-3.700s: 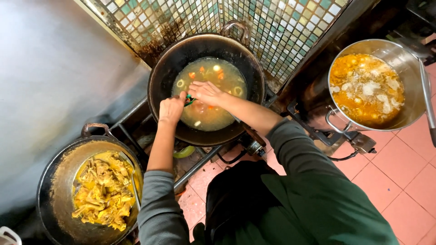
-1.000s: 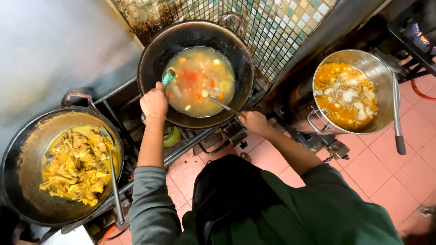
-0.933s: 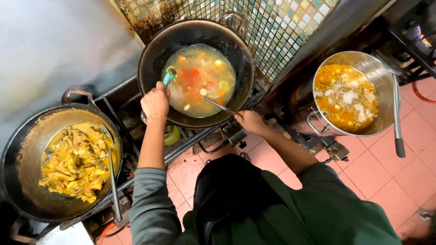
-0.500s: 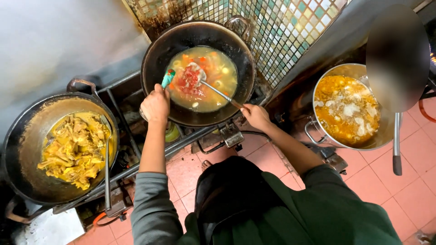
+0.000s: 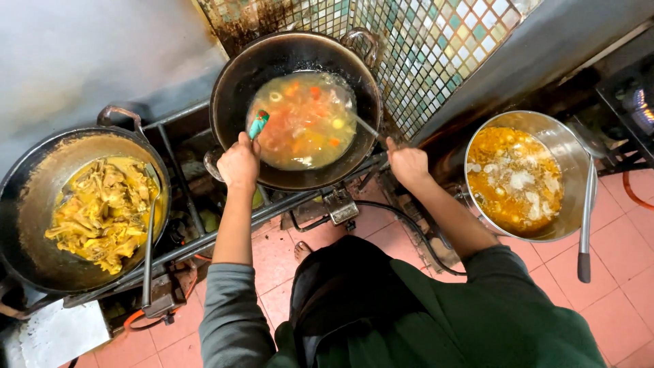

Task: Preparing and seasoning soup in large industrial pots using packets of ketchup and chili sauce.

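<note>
A black wok (image 5: 235,75) on the burner holds yellowish broth with orange and red pieces. My left hand (image 5: 238,163) grips the wok's near rim and a teal-handled utensil (image 5: 257,125) that dips into the broth. My right hand (image 5: 407,163) holds a metal ladle handle (image 5: 364,126) whose far end is in the soup at the wok's right side.
A second black wok (image 5: 27,177) with yellow cooked pieces and a long metal spoon (image 5: 147,238) stands at left. A steel pot (image 5: 569,153) of orange stew with a ladle (image 5: 586,225) sits at right. Mosaic tile wall (image 5: 436,41) behind; pink tile floor below.
My right hand has moved the ladle from the wok's middle to its right side. The red pieces have spread through the broth. My left hand stays at the rim.
</note>
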